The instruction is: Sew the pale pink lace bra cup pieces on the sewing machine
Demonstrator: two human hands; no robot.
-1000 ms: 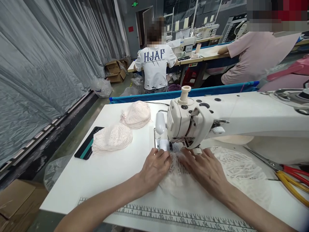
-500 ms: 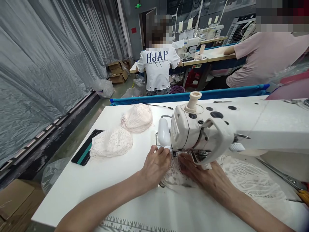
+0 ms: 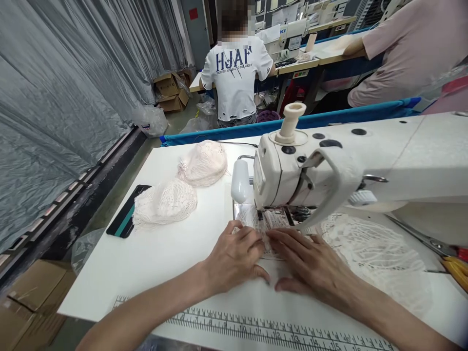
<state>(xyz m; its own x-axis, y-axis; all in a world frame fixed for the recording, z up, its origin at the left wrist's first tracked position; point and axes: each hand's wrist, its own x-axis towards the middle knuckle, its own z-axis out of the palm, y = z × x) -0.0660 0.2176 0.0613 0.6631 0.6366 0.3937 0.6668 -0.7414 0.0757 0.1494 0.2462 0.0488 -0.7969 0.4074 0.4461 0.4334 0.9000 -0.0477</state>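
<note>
A piece of white lace fabric (image 3: 249, 214) lies flat beneath the presser foot of a white sewing machine (image 3: 272, 180). My left hand (image 3: 236, 256) is just left of and in front of the needle area, its fingers bent down on the lace and its thumb pointing inward. Opposite it, my right hand (image 3: 307, 263) rests with long, nearly straight fingers flat on the lace's right side. The fingertips of both hands come close together near the foot. More lace (image 3: 376, 253) spreads under the machine arm, right of my right hand.
Two lace bra cups (image 3: 166, 202) (image 3: 204, 163) lie at the left, one partly over a dark phone-like slab (image 3: 122, 219). Scissors (image 3: 427, 241) sit at the right. A ruler strip (image 3: 252, 329) runs along the front edge. Two people work at tables ahead.
Both hands have drawn slightly apart from the needle and toward me. My right fingers have straightened, and more lace shows under the foot. The view has tilted downward.
</note>
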